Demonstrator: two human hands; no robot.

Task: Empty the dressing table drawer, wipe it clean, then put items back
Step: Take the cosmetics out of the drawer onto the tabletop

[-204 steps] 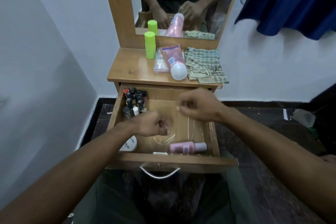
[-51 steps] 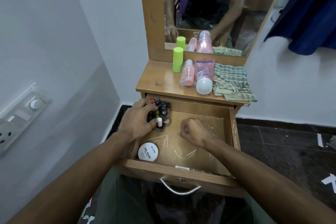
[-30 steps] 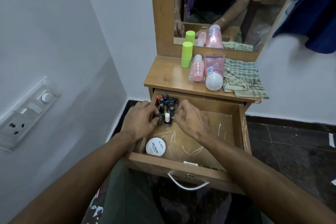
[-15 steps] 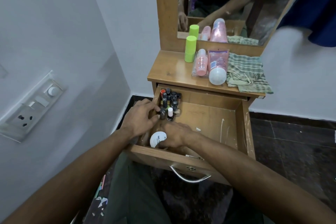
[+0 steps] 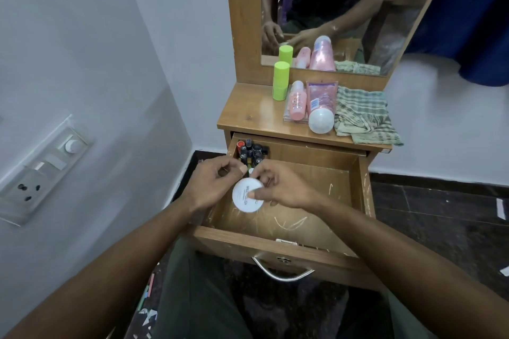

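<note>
Our right grip (image 5: pixel 278 187) pinches the round white jar (image 5: pixel 247 195), thumb on its lid, lifted above the open drawer (image 5: pixel 316 201). Our left grip (image 5: pixel 217 183) sits just beside the jar with fingers curled; we cannot tell if it holds anything. Small bottles (image 5: pixel 251 152) crowd the drawer's back left corner. On the counter (image 5: pixel 248 115) we see a green bottle (image 5: pixel 280 80), pink tube (image 5: pixel 321 103) and checked cloth (image 5: pixel 363 115).

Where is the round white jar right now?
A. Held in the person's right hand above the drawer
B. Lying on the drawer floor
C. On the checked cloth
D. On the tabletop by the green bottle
A: the right hand grips the round white jar, lifted above the drawer floor.
</note>
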